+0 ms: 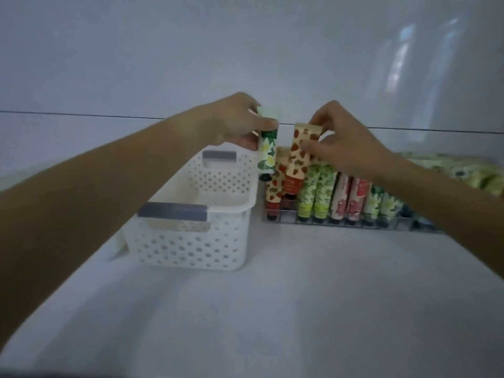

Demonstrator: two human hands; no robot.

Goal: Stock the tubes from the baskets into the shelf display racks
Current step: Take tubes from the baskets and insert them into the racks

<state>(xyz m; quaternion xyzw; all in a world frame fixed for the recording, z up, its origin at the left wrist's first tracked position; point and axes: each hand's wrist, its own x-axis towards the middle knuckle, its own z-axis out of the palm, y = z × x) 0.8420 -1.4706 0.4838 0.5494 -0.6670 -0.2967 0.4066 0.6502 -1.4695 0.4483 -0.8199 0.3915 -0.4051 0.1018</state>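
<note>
1. Fingers (268,124) of the left hand (234,124) pinch a green flower tube (266,152) upright above the display rack's (341,224) left edge.
2. Right hand (343,143) grips a strawberry tube (297,165), cap down among the rack's leftmost tubes.
3. White basket (201,219) stands just left of the rack; bare shelf (300,296) lies in front.

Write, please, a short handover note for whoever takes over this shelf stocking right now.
Left hand grips a white-flower tube, cap down, above the gap between the white perforated basket and the wire display rack.
Right hand pinches a strawberry tube, cap down, over the rack's left end.
Done: rack rows already hold strawberry, green, pink and white-flower tubes.
Left: seat both held tubes, probably strawberry at the left and white-flower further right; then the blurred pile of tubes at the far right. Whether the basket holds tubes cannot be told.
</note>
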